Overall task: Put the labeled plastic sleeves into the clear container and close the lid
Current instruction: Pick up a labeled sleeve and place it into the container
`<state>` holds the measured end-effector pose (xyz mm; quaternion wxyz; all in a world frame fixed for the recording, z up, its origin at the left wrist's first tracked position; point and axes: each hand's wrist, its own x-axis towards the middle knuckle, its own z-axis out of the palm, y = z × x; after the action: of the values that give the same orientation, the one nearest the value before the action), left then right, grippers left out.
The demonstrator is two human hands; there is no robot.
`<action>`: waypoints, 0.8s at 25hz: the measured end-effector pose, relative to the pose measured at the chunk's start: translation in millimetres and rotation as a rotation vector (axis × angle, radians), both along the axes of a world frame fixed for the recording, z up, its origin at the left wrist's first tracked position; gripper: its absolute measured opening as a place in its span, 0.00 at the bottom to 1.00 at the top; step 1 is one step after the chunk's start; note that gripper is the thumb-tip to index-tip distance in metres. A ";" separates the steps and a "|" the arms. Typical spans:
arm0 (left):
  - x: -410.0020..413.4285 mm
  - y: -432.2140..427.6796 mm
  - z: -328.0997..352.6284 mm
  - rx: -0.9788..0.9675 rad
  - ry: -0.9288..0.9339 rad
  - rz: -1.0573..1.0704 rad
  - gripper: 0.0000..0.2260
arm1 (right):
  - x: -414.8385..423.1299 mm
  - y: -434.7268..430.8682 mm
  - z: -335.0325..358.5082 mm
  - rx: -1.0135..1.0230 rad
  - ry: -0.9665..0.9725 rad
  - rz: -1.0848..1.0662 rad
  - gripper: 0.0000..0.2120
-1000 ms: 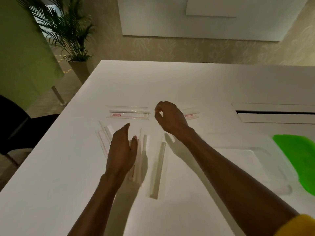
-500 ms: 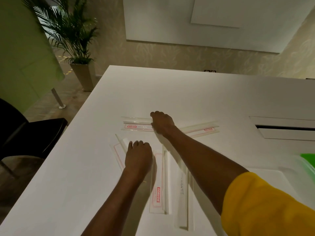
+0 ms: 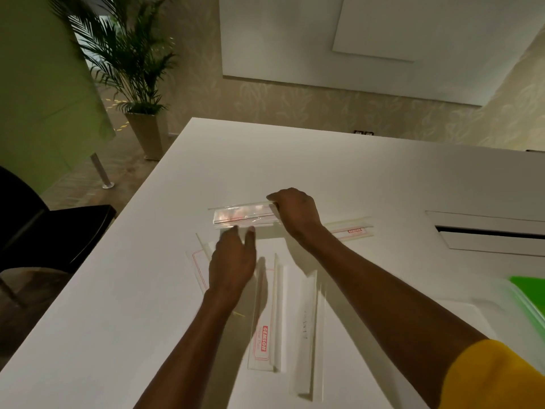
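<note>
Several long clear plastic sleeves with red labels lie scattered on the white table point(image 3: 124, 290). My right hand point(image 3: 295, 214) grips the right end of a far sleeve point(image 3: 241, 217) and has it tilted up off the table. My left hand point(image 3: 233, 261) is just below that sleeve, fingers spread, its tips near the sleeve's lower edge. A labelled sleeve point(image 3: 262, 335) and a plain one point(image 3: 306, 332) lie lengthwise between my forearms. Another sleeve point(image 3: 351, 230) lies to the right of my right wrist. The clear container point(image 3: 519, 317) with its green lid point(image 3: 528, 287) sits at the right edge.
A rectangular slot point(image 3: 486, 231) is cut into the table at the right. A dark chair point(image 3: 44, 225) stands off the table's left edge, and a potted palm point(image 3: 132, 69) stands beyond the far left corner.
My right hand reached to the far sleeve, closed on its right end and lifted it. My left hand slid forward from the near sleeves toward that sleeve. The camera tilted and moved closer.
</note>
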<state>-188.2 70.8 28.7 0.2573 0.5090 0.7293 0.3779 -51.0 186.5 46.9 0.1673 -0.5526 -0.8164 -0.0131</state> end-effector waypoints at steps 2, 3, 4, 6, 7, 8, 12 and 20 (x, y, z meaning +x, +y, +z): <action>1.8 2.6 13.0 -0.001 -0.347 0.158 0.33 | 14.8 -15.3 15.0 0.073 0.045 0.021 0.18; 2.9 3.5 18.2 0.001 -0.505 0.210 0.35 | 22.2 -24.4 22.3 0.110 0.045 0.030 0.19; 5.6 2.7 23.7 0.022 -0.656 0.243 0.36 | 30.4 -33.8 28.4 0.154 0.027 0.041 0.19; 13.0 -1.7 31.0 0.109 -0.879 0.258 0.35 | 46.9 -51.8 36.5 0.266 -0.016 0.067 0.20; 17.7 -6.1 32.6 0.152 -0.940 0.240 0.34 | 55.3 -61.8 38.6 0.320 -0.023 0.075 0.20; 21.9 -11.5 33.6 0.184 -0.981 0.217 0.33 | 63.1 -70.7 39.7 0.377 -0.029 0.075 0.20; 33.8 -33.0 34.3 0.286 -1.040 0.014 0.20 | 95.1 -106.3 45.6 0.559 0.034 0.059 0.19; 98.8 -88.3 78.2 0.484 -0.624 0.079 0.21 | 128.9 -182.1 62.4 0.366 0.065 0.025 0.34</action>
<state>-89.4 -17.5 106.9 0.3244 0.3875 0.5249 0.6849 78.0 4.4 109.3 0.2915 -0.5026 -0.8015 -0.1416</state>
